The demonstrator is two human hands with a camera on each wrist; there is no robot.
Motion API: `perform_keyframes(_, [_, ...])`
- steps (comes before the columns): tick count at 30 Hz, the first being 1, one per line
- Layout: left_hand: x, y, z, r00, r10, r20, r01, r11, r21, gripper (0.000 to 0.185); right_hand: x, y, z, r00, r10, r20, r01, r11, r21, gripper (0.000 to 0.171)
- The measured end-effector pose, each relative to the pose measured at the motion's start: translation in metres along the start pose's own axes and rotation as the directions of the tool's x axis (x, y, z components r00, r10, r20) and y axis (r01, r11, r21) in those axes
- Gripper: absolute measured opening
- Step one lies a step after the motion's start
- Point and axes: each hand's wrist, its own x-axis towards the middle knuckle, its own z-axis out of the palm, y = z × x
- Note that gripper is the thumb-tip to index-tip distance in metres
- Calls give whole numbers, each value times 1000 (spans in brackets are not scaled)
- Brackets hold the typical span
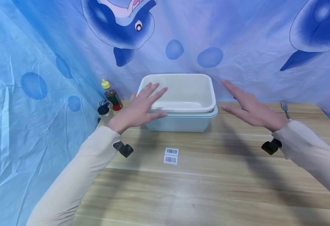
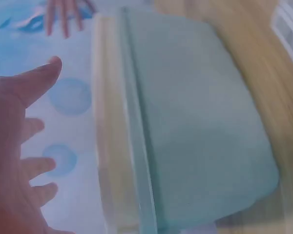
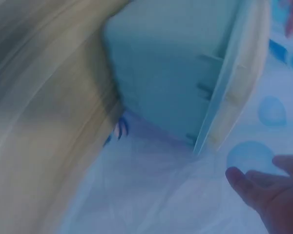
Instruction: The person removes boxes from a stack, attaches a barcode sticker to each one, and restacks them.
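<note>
White tub (image 1: 187, 89) sits nested in the pale blue tub (image 1: 179, 123), toward the far edge of the table (image 1: 224, 188), its rim standing a little above the blue one; the blue tub's walls appear to carry it, probably because the two shapes match closely. Left hand (image 1: 142, 107): grip spread, thumb apart from the fingers, over the left end of the tubs, and in the left wrist view a gap shows between hand and rim. Right hand (image 1: 251, 108): grip also spread, off the right end, holding nothing. The palms flank the pair, a stance that would suit a broad, two-ended thing (my reading only). Materials: both tubs look like smooth moulded plastic, rounded rectangles with lipped rims; the right wrist view shows small ribs under the blue lip, though blurred. Table wood-grained, pale, faintly glossy. Barcode label (image 1: 171, 156) lies flat on the near side. At left, a dark sauce bottle (image 1: 113, 99) with a yellow nozzle cap stands by a black-capped container (image 1: 105, 113); far right, a fork (image 1: 285, 108). Behind hangs a creased, sheet-like blue backdrop (image 1: 193, 31) printed with dolphins.
</note>
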Motion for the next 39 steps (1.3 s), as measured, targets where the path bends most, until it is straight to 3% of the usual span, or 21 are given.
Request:
perform_keyframes(3, [0, -11, 0, 994, -76, -82, 64, 989, -134, 94, 7, 5, 4, 994, 82, -76, -70, 986, 150, 72])
perform_keyframes(8, [0, -28, 8, 968, -195, -155, 145, 947, -288, 109, 20, 11, 16, 967, 206, -152, -140, 923, 359, 72])
perform_keyframes(14, [-1, -48, 24, 944, -277, -179, 183, 892, -413, 110, 41, 14, 27, 933, 316, -173, -210, 868, 450, 74])
perform_keyframes(18, [-1, -56, 33, 921, -380, -88, 302, 837, -456, 117, 51, 15, 32, 921, 346, -179, -251, 878, 406, 73])
perform_keyframes(21, [-1, -58, 37, 908, -418, -37, 345, 791, -505, 119, 57, 15, 34, 924, 334, -189, -256, 903, 346, 68])
perform_keyframes(25, [0, -60, 43, 918, -390, -71, 282, 770, -572, 109, 65, 14, 33, 936, 311, -165, -260, 926, 274, 62])
perform_keyframes(29, [1, -61, 47, 930, -348, -116, 204, 754, -624, 98, 72, 11, 30, 938, 330, -110, -303, 930, 208, 63])
perform_keyframes(36, [3, -63, 51, 928, -350, -127, 196, 749, -632, 102, 83, 5, 30, 926, 369, -85, -354, 923, 151, 58])
perform_keyframes(39, [3, -64, 54, 924, -362, -121, 194, 719, -667, 102, 85, 6, 31, 921, 375, -105, -356, 920, 166, 56])
